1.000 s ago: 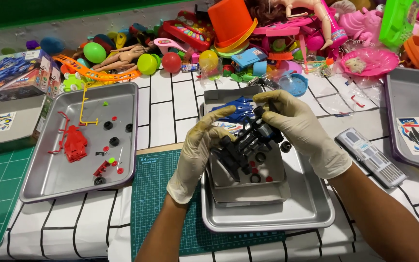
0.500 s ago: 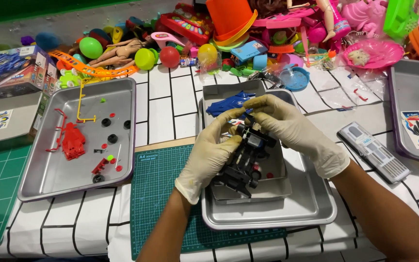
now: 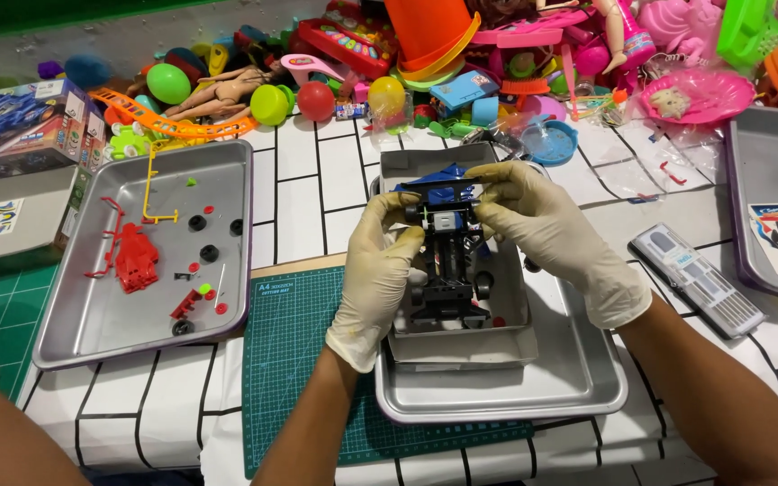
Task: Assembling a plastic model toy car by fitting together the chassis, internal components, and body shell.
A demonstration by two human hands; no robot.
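Observation:
Both my hands wear pale latex gloves and hold a black toy car chassis (image 3: 448,270) above a shallow grey box (image 3: 461,346). My left hand (image 3: 376,270) grips its left side, fingers curled at the front axle. My right hand (image 3: 556,234) pinches the front end from the right. A blue car body shell (image 3: 438,178) lies just beyond the chassis. The box sits inside a metal tray (image 3: 578,387).
A second metal tray (image 3: 83,315) at left holds a red part, a yellow sprue and small black wheels. A green cutting mat (image 3: 290,360) lies under the trays. A heap of colourful toys (image 3: 425,63) fills the back. A grey flat case (image 3: 695,279) and another tray (image 3: 767,216) are at right. Another person's arm (image 3: 2,423) shows at lower left.
The chassis has turned from tilted to lengthwise, pointing away from me, and my hands have shifted to its front end. The view has moved a little closer.

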